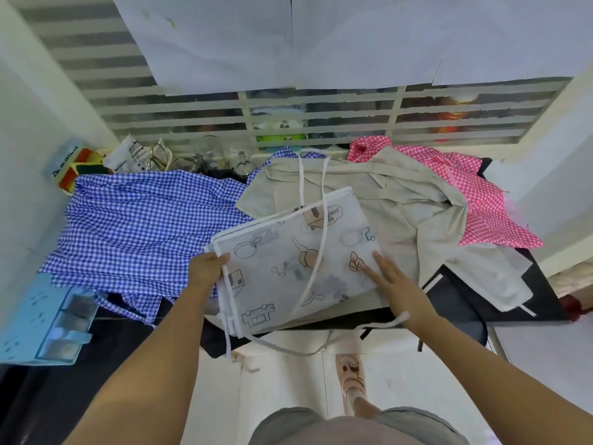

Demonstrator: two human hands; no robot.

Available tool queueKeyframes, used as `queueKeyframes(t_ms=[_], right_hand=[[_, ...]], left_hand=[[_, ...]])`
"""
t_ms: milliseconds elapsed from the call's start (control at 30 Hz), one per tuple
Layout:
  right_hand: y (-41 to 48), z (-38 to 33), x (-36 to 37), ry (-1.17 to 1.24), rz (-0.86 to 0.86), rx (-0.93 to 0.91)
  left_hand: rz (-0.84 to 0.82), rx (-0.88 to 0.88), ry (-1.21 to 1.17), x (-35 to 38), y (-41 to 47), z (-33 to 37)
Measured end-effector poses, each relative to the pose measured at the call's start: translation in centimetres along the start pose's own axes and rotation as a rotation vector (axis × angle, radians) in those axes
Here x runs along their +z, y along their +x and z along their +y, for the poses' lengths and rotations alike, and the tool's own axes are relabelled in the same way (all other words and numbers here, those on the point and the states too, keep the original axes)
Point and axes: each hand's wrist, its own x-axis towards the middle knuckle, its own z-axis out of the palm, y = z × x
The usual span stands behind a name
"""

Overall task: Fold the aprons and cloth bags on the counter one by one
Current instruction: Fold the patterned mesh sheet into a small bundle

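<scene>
nearest the lens, the person's two bare forearms reach out above grey shorts to the front of the dark counter (122, 342), where a thin white apron printed with line drawings of pans and leaves (288, 261) lies partly folded on top of the heap. the left hand (208, 268) grips the apron's bound left edge, fingers curled round it. the right hand (390, 277) rests flat with straight fingers on the right side, the two hands well apart. the fabric looks light, limp and a little slick, so it will likely slide or spring open unless pressed, and the firmer white trim seems the best place to take hold. its long white ties (301, 181) trail loose and could snag. a blue gingham cloth (144, 226) lies to the left, with a beige cloth (401, 200) and a pink gingham cloth (475, 200) behind
</scene>
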Motion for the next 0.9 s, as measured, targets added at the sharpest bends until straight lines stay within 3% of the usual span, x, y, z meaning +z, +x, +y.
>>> queueKeyframes(t_ms=[200, 533, 633, 833, 900], right_hand=[[-0.2, 0.9, -0.2, -0.054, 0.018, -0.143], [4.2, -2.9, -3.1, 0.597, 0.160, 0.414], [5.5, -2.6, -3.6, 0.802, 0.127, 0.602], [7.2, -2.8, -5.6, 1.057, -0.143, 0.621], [7.8, -3.0, -5.5, 1.075, -0.132, 0.595]], left_hand=[[0.047, 0.038, 0.019, 0.1, 1.2, -0.7], [0.079, 0.095, 0.188, 0.6, 2.5, -0.3], [0.079, 0.103, 0.192, 0.6, 3.0, -0.4], [0.223, 0.066, 0.124, 1.7, 0.9, 0.4], [0.328, 0.205, 0.186, 3.1, -1.2, 1.3]])
